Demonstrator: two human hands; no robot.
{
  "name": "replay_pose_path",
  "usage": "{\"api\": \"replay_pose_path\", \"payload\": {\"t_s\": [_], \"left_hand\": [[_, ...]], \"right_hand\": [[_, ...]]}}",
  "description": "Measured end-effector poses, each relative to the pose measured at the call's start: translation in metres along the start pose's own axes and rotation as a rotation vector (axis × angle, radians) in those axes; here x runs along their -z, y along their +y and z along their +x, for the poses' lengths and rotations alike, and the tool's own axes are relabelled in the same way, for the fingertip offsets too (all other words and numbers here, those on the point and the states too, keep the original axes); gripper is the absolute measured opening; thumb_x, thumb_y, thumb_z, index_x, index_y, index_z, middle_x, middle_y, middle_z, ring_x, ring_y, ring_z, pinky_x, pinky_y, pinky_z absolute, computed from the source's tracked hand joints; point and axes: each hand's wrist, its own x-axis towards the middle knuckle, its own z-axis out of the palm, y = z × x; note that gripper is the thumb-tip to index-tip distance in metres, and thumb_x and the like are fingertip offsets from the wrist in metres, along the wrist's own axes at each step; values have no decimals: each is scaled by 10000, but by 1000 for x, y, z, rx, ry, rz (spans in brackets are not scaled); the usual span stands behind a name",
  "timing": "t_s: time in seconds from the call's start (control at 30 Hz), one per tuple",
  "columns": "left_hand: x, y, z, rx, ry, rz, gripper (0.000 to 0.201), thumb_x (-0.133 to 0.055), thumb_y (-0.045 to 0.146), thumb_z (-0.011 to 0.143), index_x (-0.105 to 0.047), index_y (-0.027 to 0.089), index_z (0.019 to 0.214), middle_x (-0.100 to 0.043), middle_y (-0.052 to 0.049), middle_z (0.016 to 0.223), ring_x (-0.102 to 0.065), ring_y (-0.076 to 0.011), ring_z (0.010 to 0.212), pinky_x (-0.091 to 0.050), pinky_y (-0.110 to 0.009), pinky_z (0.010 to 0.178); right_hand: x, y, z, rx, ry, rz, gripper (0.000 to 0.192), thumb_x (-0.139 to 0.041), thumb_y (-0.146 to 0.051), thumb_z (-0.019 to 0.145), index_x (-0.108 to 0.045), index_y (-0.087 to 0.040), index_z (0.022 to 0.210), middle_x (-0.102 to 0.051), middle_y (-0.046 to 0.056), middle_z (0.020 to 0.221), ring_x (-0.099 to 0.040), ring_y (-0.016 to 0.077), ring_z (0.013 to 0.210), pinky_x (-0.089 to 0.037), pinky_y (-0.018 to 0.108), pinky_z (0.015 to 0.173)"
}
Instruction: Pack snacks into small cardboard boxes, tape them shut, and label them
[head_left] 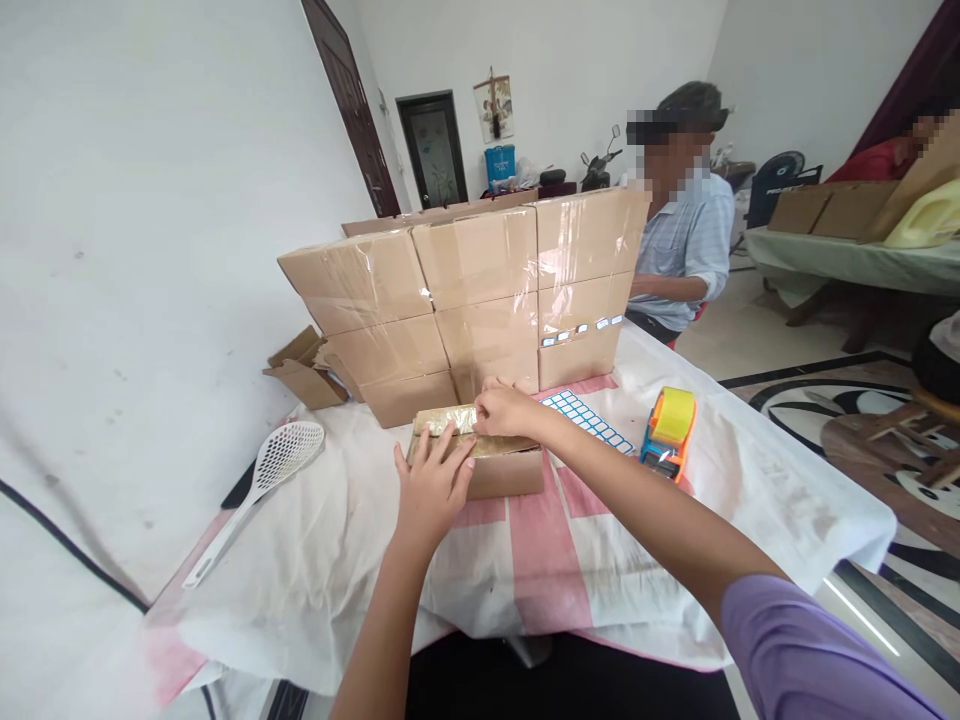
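A small cardboard box (487,465) lies on the desk (315,560), near its middle and just in front of a stacked wall of taped cartons (480,290). The box is low and oblong, plain brown on its front wall. Its top is covered by a glossy, yellowish wrinkled layer, likely tape or film; which cannot be told.

The left hand (433,485) rests flat on the near left part of the box top. Its fingers (450,445) are spread and extended, pressing down rather than gripping; nothing is clasped in it.

The right hand (504,408) sits at the far edge of the box top, toward its right-hand half. Its fingers (487,403) are curled together in a pinch at the glossy layer. Whether they hold a separate piece or only press the surface cannot be told.

The desk carries a white cloth with pink bands. To the right of the box lies a sheet of blue-edged labels (589,418), and beyond it an orange tape dispenser (669,433) with a yellow roll. A white slotted ladle (259,485) lies well to the left. An opened, unfilled carton (304,372) sits at the left end of the stack. A person in a light striped shirt (686,245) sits behind the cartons on the right.
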Motion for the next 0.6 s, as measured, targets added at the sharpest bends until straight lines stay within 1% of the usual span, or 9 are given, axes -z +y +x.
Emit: {"api": "replay_pose_path", "payload": {"t_s": [0.1, 0.13, 0.17, 0.23, 0.3, 0.4, 0.5, 0.53, 0.6], "left_hand": [[0, 3, -1, 5, 5, -17, 398, -428, 366, 1027, -680, 361, 1335, -539, -37, 1538, -382, -436, 1469, -73, -782, 1171], [0, 4, 0, 10, 2, -20, 398, -430, 367, 1026, -679, 354, 1335, -544, -40, 1533, -380, -439, 1469, -78, -785, 1167], [1, 5, 0, 17, 0, -20, 397, -433, 368, 1024, -677, 348, 1337, -546, -43, 1531, -377, -441, 1470, -85, -786, 1163], [2, 6, 1, 29, -3, -19, 392, -445, 373, 1021, -673, 343, 1337, -556, -46, 1520, -379, -441, 1470, -105, -783, 1157], [2, 6, 0, 31, -1, -18, 385, -457, 384, 1019, -669, 345, 1339, -571, -45, 1505, -379, -435, 1473, -130, -774, 1153], [1, 1, -4, 10, 13, -32, 382, -461, 398, 1023, -663, 352, 1343, -587, -46, 1485, -377, -414, 1482, -136, -749, 1160], [-3, -5, -8, -13, 50, -49, 376, -463, 391, 1025, -665, 356, 1340, -609, -45, 1460, -401, -375, 1477, -98, -692, 1193], [-4, -7, -9, -19, 66, -54, 370, -466, 389, 1025, -671, 353, 1331, -622, -44, 1447, -413, -361, 1471, -86, -667, 1205], [-7, -9, -10, -26, 103, -61, 355, -475, 395, 1022, -691, 344, 1299, -645, -42, 1421, -437, -342, 1458, -73, -625, 1220]], "right_hand": [[5, -4, 5, -100, 50, -36, 701, -916, -406, 613, -609, -136, 1183, -519, 229, 1352, -453, 441, 1275, -414, 583, 1034], [6, -3, 6, -130, 67, -32, 769, -931, -391, 594, -580, -137, 1230, -500, 238, 1375, -444, 455, 1286, -407, 604, 1040], [8, 0, 6, -152, 84, -20, 765, -921, -370, 616, -565, -145, 1254, -496, 237, 1386, -447, 457, 1293, -404, 612, 1046], [9, 9, -1, -164, 111, 30, 647, -852, -337, 722, -562, -152, 1269, -520, 224, 1379, -482, 428, 1293, -409, 591, 1063], [6, 24, -20, -132, 106, 94, 547, -772, -356, 826, -565, -158, 1293, -571, 185, 1358, -541, 353, 1276, -437, 503, 1080], [-9, 50, -64, -20, 64, 308, 678, -734, -456, 873, -472, -214, 1449, -558, 121, 1454, -546, 250, 1340, -475, 365, 1075], [-31, 71, -102, 66, 85, 729, 815, -713, -473, 879, -320, -281, 1566, -425, 131, 1597, -455, 264, 1452, -495, 415, 1063], [-38, 78, -110, 35, 109, 791, 800, -698, -463, 890, -313, -293, 1571, -434, 131, 1594, -476, 268, 1438, -509, 427, 1045], [-47, 91, -114, -154, 188, 720, 685, -644, -427, 928, -371, -281, 1539, -515, 124, 1534, -555, 258, 1361, -520, 425, 1029]]}}
